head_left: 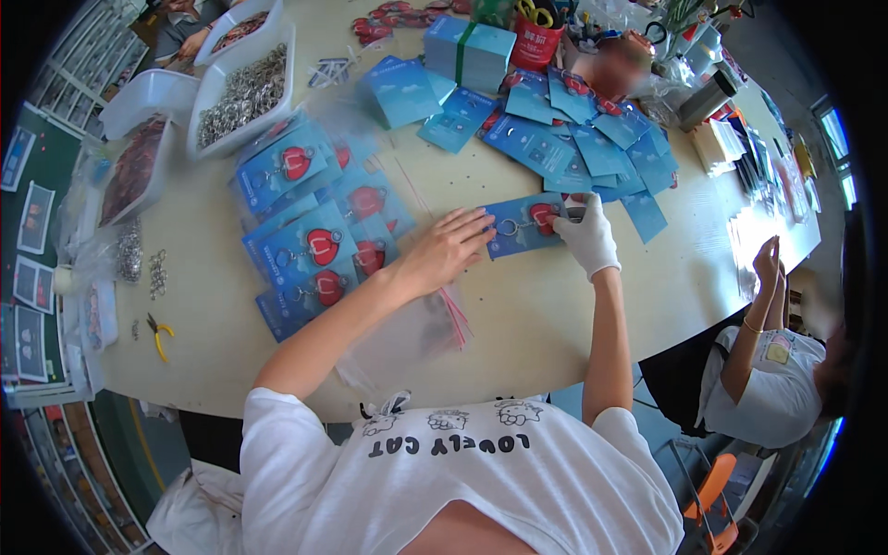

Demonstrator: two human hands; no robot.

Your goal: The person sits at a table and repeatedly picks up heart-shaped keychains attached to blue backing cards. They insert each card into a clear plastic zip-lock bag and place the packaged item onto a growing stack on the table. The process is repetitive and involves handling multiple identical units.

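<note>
- The left hand (450,248), bare, lies flat with fingers spread and slightly curled; its fingertips press the near-left end of a blue card (524,225) on the table (518,324). It grips nothing, only pins the card down.
- The right hand (585,236) wears a white glove. Its fingers are bent down onto the far end of the same card, where a red heart keyring (544,217) sits; whether they pinch the heart or just press it I cannot tell.
- A metal ring (508,227) lies on the card between the two sets of fingertips.
- Left of the left fingers, a heap of finished cards (314,245) with red hearts, in clear bags.
- Beyond the right fingers, loose blue cards (592,148) fan out, none bearing hearts.
- Under the left wrist, clear bags (416,333) with a red strip.
- Far left of both hands, trays of metal rings (242,92) and yellow-handled pliers (159,335).
- Off to the right, another person's hands (768,264) are raised at the table's edge.
</note>
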